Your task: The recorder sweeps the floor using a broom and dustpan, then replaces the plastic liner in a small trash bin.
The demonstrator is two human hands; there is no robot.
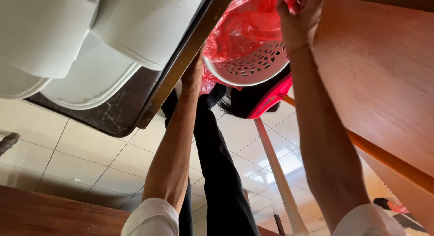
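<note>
A white perforated waste basket is lined with a red plastic bag. My right hand grips the bag's edge at the basket's upper right side. On the opposite side, my left hand rests against the basket's rim and the red plastic. Its fingers are hidden behind the bag and a dark frame edge. Both forearms are bare, with white sleeves rolled up near the elbows.
A broom with a pink head and a white handle stands just below the basket. Black trouser legs stand over the beige tiled floor. White sofa cushions lie at the left and a wooden panel at the right.
</note>
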